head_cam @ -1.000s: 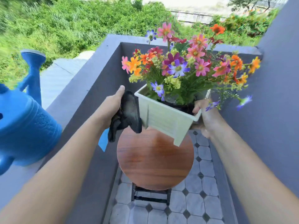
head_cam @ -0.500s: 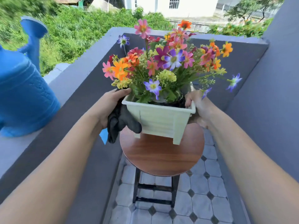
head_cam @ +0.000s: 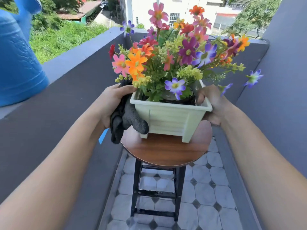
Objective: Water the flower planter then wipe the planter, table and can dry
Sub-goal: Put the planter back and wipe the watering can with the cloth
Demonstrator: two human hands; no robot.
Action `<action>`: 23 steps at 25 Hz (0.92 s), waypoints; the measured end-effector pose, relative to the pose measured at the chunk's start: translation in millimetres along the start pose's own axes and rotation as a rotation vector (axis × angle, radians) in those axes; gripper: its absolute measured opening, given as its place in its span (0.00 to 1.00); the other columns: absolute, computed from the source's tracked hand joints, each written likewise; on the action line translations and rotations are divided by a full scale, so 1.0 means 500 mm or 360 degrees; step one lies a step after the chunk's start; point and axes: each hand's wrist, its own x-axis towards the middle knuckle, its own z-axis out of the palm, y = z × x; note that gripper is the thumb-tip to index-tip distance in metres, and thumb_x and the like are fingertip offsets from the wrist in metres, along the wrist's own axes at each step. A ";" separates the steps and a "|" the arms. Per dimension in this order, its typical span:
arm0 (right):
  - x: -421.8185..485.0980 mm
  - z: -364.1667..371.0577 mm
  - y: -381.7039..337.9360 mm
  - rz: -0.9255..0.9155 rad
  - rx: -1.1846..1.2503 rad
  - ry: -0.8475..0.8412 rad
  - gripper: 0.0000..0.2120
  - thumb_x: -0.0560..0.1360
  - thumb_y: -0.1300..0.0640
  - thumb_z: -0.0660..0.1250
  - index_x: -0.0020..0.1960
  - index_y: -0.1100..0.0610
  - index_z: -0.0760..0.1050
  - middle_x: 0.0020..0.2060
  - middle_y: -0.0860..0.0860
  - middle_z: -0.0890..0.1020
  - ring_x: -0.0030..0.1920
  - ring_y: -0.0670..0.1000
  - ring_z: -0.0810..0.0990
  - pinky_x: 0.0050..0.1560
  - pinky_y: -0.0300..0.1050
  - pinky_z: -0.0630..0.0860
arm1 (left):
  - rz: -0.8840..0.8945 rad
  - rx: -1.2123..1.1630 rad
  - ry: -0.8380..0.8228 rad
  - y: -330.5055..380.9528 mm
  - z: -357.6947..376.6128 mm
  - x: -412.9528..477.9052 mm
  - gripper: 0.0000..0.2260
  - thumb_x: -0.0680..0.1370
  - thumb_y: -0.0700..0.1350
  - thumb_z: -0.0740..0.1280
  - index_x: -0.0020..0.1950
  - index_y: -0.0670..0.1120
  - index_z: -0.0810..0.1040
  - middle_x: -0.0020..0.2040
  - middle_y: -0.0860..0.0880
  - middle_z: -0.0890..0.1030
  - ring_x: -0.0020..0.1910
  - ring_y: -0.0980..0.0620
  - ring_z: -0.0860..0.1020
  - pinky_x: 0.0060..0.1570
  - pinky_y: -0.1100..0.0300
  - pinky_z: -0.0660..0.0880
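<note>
1. While both hands are flanking it, pale green square plastic planter (head_cam: 167,117) of mixed coloured flowers (head_cam: 187,52) is sitting with its feet on round brown wooden tabletop (head_cam: 166,151), toward the far side.
2. Left hand (head_cam: 113,103) is clutching crumpled dark grey cloth (head_cam: 126,120), pressing it against planter's left wall; cloth is hanging past the table edge.
3. Right hand (head_cam: 211,105) is grasping planter's right rim, thumb hooking over the top.
4. Big blue plastic watering can (head_cam: 16,60) is standing on grey ledge (head_cam: 79,52), far left, well apart from planter.
</note>
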 end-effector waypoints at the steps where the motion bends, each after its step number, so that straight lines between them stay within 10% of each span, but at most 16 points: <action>1: 0.001 -0.002 0.001 -0.0013 0.0013 0.0005 0.13 0.50 0.63 0.54 0.29 0.52 0.52 0.33 0.53 0.58 0.36 0.60 0.56 0.37 0.46 0.68 | 0.0012 -0.0014 -0.0015 0.000 0.000 0.000 0.05 0.74 0.44 0.67 0.46 0.44 0.74 0.40 0.41 0.78 0.34 0.44 0.77 0.37 0.54 0.73; 7: 0.007 0.010 -0.029 0.0099 0.0044 0.0104 0.12 0.63 0.65 0.52 0.25 0.53 0.56 0.25 0.49 0.60 0.24 0.52 0.59 0.22 0.36 0.68 | 0.0012 -0.0017 -0.0043 0.013 0.000 -0.001 0.10 0.71 0.43 0.68 0.50 0.43 0.77 0.47 0.38 0.78 0.43 0.42 0.77 0.46 0.47 0.73; 12: -0.017 0.006 -0.037 0.0097 0.0202 -0.0002 0.20 0.74 0.54 0.56 0.24 0.49 0.73 0.24 0.46 0.73 0.27 0.49 0.72 0.32 0.38 0.72 | -0.0060 -0.0001 -0.0109 0.021 -0.010 -0.012 0.05 0.76 0.44 0.65 0.43 0.44 0.78 0.33 0.46 0.82 0.28 0.49 0.80 0.29 0.63 0.75; 16: -0.070 0.035 0.030 0.0040 0.0729 0.0556 0.11 0.78 0.52 0.54 0.48 0.48 0.75 0.48 0.48 0.80 0.44 0.48 0.79 0.45 0.48 0.76 | -0.0332 -0.0089 0.0011 0.019 -0.028 -0.057 0.09 0.74 0.45 0.67 0.51 0.42 0.77 0.38 0.44 0.81 0.30 0.48 0.80 0.28 0.61 0.75; 19: -0.176 0.110 0.098 0.0187 0.0541 0.0858 0.09 0.78 0.59 0.57 0.44 0.48 0.73 0.43 0.47 0.79 0.46 0.48 0.78 0.44 0.45 0.77 | -0.0485 -0.0101 0.0261 0.037 -0.045 -0.119 0.10 0.74 0.43 0.67 0.52 0.41 0.76 0.37 0.42 0.80 0.28 0.48 0.79 0.27 0.60 0.75; 23: -0.289 0.202 0.079 0.0351 0.0077 0.0518 0.10 0.77 0.61 0.60 0.42 0.47 0.73 0.36 0.47 0.77 0.38 0.49 0.76 0.45 0.55 0.78 | -0.0578 -0.0074 0.0448 0.105 -0.019 -0.197 0.03 0.76 0.38 0.64 0.47 0.40 0.75 0.26 0.46 0.80 0.22 0.52 0.77 0.23 0.64 0.73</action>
